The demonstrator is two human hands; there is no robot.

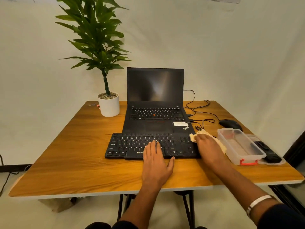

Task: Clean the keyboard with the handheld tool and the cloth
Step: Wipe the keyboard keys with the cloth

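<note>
- The left hand [154, 157] lies flat on the black keyboard [132, 145], fingers straight and together, probably to stop it sliding.
- The right hand [208, 147] presses the yellow cloth [200, 133] on the keyboard's right end, apparently to wipe there; its finger position I cannot tell.
- The handheld tool [265, 150] seems to lie beside the clear box [237, 146], on the right.

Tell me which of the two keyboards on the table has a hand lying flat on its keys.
The separate black keyboard nearest the table's front edge: the left hand rests flat on it. The open black laptop's built-in keyboard behind it is untouched.
</note>
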